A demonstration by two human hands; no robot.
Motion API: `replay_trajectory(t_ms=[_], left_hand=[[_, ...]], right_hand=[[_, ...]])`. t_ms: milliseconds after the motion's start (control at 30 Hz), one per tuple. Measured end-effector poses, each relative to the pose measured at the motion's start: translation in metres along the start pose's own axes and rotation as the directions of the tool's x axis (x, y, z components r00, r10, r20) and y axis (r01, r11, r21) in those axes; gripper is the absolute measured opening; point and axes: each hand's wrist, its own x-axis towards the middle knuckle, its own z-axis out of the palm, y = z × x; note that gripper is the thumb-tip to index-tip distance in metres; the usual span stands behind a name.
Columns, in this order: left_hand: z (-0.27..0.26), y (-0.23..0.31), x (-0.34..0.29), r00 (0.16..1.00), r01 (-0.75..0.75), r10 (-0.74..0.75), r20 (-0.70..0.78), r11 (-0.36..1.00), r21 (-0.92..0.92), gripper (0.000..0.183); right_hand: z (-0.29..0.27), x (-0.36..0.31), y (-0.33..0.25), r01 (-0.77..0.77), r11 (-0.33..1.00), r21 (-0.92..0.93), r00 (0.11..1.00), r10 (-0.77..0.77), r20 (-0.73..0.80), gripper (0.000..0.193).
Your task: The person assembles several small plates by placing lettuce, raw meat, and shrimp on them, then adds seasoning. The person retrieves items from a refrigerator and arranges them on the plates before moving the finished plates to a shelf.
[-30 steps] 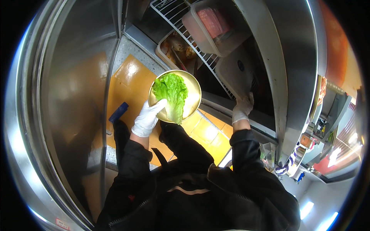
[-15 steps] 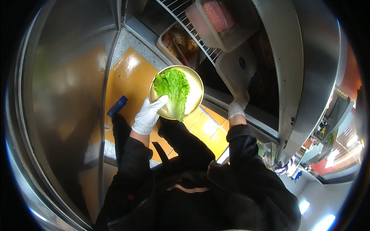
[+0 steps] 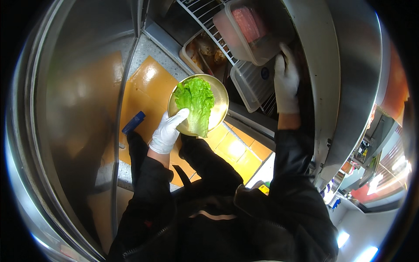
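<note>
My left hand (image 3: 165, 133), in a white glove, grips the rim of a shallow gold-toned metal bowl (image 3: 221, 101). Its thumb lies over the stem end of a green lettuce leaf (image 3: 196, 102) inside the bowl. Inside an open fridge, my right hand (image 3: 286, 81), also gloved, reaches up beside a clear plastic container (image 3: 224, 32) holding a pink block (image 3: 248, 24). Its fingers are stretched out and apart near the container's corner; whether they touch it I cannot tell. A translucent plastic lid (image 3: 251, 89) lies just below the container, next to that hand.
A white wire shelf (image 3: 205, 19) carries the container. Under it stands a tub (image 3: 186, 54) of brownish food. A steel door (image 3: 83, 87) stands on the left, its edge near my left arm. Orange tiles (image 3: 146, 83) cover the floor. The fridge frame (image 3: 321, 87) borders my right arm.
My right hand has let go of the lid and moved up and right, alongside the container. The lid now rests farther left. The left hand, bowl and lettuce have barely moved.
</note>
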Motion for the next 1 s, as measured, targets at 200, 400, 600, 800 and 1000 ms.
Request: replay_trajectory(t_ms=[200, 400, 600, 800, 1000], left_hand=[[-0.002, 0.000, 0.003, 0.997, -0.063, 0.057, 0.045, 0.989, 0.135, 0.043], [-0.006, -0.003, 0.005, 1.000, -0.004, 0.004, -0.002, 0.994, 0.106, 0.042], [-0.005, 0.001, 0.001, 0.999, 0.012, -0.010, -0.032, 0.998, 0.057, 0.040], [-0.009, 0.000, 0.003, 0.999, 0.008, -0.004, -0.035, 0.993, 0.118, 0.040], [-0.009, -0.001, 0.006, 0.999, -0.012, 0.009, 0.034, 0.996, 0.089, 0.039]], right_hand=[[0.086, 0.103, 0.004, 0.060, 0.928, -0.369, 0.958, 0.051, 0.283, 0.064], [0.094, 0.109, 0.033, 0.146, 0.865, -0.480, 0.940, 0.029, 0.339, 0.073], [0.096, 0.106, 0.024, 0.172, 0.769, -0.616, 0.947, 0.043, 0.318, 0.073], [0.092, 0.108, 0.025, 0.193, 0.797, -0.573, 0.941, 0.015, 0.338, 0.065], [0.094, 0.112, 0.034, -0.035, 0.901, -0.432, 0.947, 0.168, 0.274, 0.055]])
